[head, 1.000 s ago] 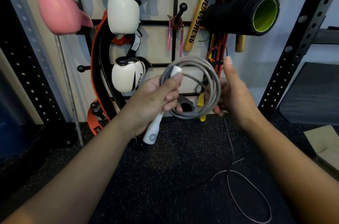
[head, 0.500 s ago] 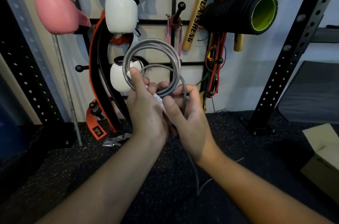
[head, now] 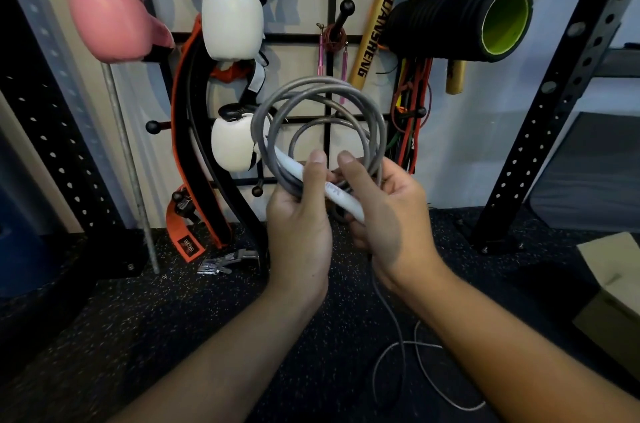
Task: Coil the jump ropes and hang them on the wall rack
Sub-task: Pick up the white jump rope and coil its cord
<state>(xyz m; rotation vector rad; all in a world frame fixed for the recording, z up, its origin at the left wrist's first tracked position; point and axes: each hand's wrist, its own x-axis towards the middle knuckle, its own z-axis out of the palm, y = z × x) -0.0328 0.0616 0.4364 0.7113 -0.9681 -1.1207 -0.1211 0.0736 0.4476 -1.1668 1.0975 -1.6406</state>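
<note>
A grey jump rope point(head: 313, 100) is wound into several loops held upright in front of the wall rack point(head: 332, 38). My left hand point(head: 299, 221) grips the bottom of the coil together with the white handle point(head: 304, 173), thumb on top. My right hand point(head: 384, 214) holds the coil and the handle's lower end from the right. A loose tail of the rope point(head: 401, 350) drops from my hands and curls on the floor. On a rack peg hangs another coiled rope with pink handles point(head: 334, 41).
The rack holds pink point(head: 110, 20) and white boxing gloves point(head: 232, 14), an orange-black belt point(head: 187, 131), gold bats point(head: 377, 27), a black foam roller point(head: 460, 20) and red bands. Black perforated uprights point(head: 561, 86) flank it. A cardboard box point(head: 613, 284) sits at the right on the speckled floor.
My hands have shifted right and the coil has grown wider with another loop. More of the loose tail now lies curled on the floor.
</note>
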